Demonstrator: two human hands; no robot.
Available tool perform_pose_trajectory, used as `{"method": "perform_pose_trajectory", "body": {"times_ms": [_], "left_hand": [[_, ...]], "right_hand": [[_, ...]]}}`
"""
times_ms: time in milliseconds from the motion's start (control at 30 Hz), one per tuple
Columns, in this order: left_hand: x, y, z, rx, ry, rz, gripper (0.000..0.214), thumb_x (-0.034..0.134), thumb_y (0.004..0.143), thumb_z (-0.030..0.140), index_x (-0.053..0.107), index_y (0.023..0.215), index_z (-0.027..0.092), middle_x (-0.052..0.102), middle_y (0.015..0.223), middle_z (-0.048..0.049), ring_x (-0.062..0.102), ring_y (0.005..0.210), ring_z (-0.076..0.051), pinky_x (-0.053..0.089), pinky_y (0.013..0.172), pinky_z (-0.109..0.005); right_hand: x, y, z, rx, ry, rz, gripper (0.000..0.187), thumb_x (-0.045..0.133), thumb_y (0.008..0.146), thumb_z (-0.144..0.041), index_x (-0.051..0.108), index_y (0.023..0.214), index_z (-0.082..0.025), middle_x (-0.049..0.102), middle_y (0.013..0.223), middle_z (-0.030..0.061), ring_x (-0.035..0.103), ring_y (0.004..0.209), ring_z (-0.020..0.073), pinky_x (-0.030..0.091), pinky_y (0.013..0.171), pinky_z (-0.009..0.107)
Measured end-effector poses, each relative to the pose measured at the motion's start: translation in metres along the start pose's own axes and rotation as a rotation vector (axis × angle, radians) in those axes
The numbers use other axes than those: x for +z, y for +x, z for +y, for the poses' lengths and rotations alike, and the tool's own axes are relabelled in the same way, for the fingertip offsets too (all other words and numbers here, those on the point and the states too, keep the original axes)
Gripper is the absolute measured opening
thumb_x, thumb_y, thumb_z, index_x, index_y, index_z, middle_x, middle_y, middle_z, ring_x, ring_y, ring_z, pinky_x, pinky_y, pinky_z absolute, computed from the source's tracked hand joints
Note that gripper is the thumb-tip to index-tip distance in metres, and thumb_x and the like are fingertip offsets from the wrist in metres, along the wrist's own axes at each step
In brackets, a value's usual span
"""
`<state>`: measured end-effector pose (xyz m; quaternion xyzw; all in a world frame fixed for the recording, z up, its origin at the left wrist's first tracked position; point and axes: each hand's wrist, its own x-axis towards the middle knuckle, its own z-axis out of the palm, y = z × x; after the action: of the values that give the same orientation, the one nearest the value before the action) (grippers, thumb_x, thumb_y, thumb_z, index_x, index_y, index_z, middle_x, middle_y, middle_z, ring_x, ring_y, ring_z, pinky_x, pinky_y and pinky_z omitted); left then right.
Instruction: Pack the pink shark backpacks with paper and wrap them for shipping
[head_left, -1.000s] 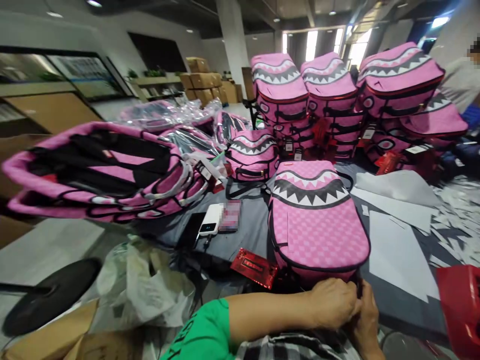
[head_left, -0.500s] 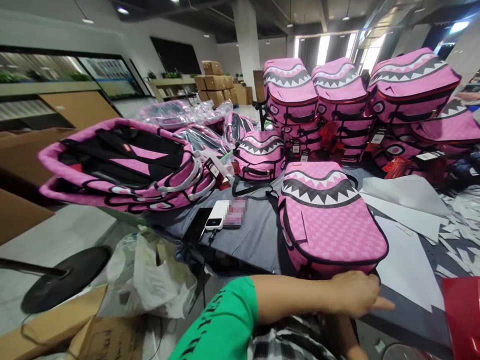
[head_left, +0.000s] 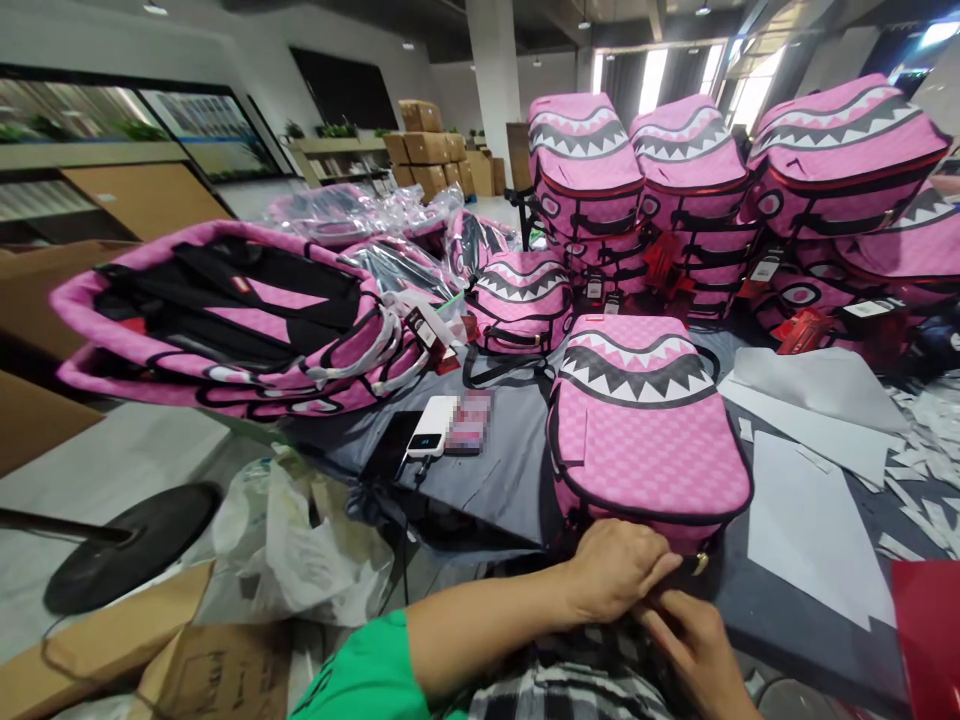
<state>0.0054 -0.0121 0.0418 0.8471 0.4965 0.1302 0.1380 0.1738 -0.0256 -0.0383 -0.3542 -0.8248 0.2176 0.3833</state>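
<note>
A pink backpack [head_left: 652, 455] with a shark-teeth print lies on the grey-covered table, its near end toward me. My left hand [head_left: 619, 572] is closed against that near end, knuckles up. What its fingers pinch is hidden. Just below and to the right is my right hand [head_left: 691, 630], its thumb and fingers drawn together close to the left fingertips. Anything held there is too small or covered to name. A gold-coloured zipper pull [head_left: 701, 563] hangs from the backpack's near edge, right of my left hand.
Stacked pink backpacks [head_left: 697, 180] stand behind. Opened pink bags [head_left: 225, 310] are piled at left, beside plastic-wrapped ones. A white power bank [head_left: 433, 425] and a phone [head_left: 469, 422] lie on the table. White sheets [head_left: 814, 520] and paper scraps lie right, near a red item [head_left: 926, 630].
My left hand has moved left along the backpack's near end. My right hand has come up from below beside it. The backpack has turned slightly and shifted left.
</note>
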Motion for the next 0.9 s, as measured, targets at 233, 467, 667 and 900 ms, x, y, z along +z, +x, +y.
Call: {"method": "perform_pose_trajectory", "body": {"times_ms": [233, 467, 667, 900], "left_hand": [[-0.003, -0.020, -0.017, 0.186, 0.032, 0.210, 0.028, 0.053, 0.098, 0.040, 0.069, 0.087, 0.019, 0.070, 0.071, 0.0031, 0.062, 0.057, -0.013, 0.024, 0.043, -0.029], [-0.024, -0.010, -0.019, 0.309, 0.048, 0.436, 0.035, 0.044, 0.102, 0.035, 0.063, 0.078, 0.018, 0.062, 0.065, 0.0026, 0.055, 0.053, -0.011, 0.022, 0.044, -0.029], [0.018, -0.026, -0.050, 0.278, 0.193, 0.417, 0.041, 0.038, 0.104, 0.040, 0.060, 0.080, 0.017, 0.060, 0.067, -0.0012, 0.055, 0.059, -0.016, 0.034, 0.053, -0.030], [0.034, -0.036, -0.060, 0.288, 0.282, 0.574, 0.032, 0.040, 0.105, 0.032, 0.063, 0.091, 0.015, 0.064, 0.068, -0.0004, 0.058, 0.058, -0.015, 0.040, 0.066, -0.031]], "right_hand": [[-0.052, 0.010, -0.006, -0.392, -0.528, 0.250, 0.038, 0.069, 0.088, -0.015, 0.068, 0.124, -0.026, 0.072, 0.101, 0.0079, 0.071, 0.080, 0.0179, 0.056, 0.071, 0.027], [-0.080, 0.052, 0.038, -0.320, -0.409, 0.287, 0.016, 0.067, 0.091, -0.027, 0.074, 0.105, -0.029, 0.061, 0.103, 0.0072, 0.063, 0.086, 0.0176, 0.056, 0.064, 0.026], [-0.043, 0.017, 0.059, 0.139, -0.054, 0.150, 0.028, 0.064, 0.090, -0.034, 0.068, 0.117, -0.027, 0.060, 0.112, 0.0087, 0.065, 0.080, 0.0157, 0.057, 0.058, 0.025], [-0.083, -0.018, 0.065, 0.623, -0.136, 0.410, 0.036, 0.052, 0.094, -0.051, 0.069, 0.099, -0.019, 0.069, 0.086, 0.0067, 0.065, 0.071, 0.0177, 0.055, 0.067, 0.031]]}}
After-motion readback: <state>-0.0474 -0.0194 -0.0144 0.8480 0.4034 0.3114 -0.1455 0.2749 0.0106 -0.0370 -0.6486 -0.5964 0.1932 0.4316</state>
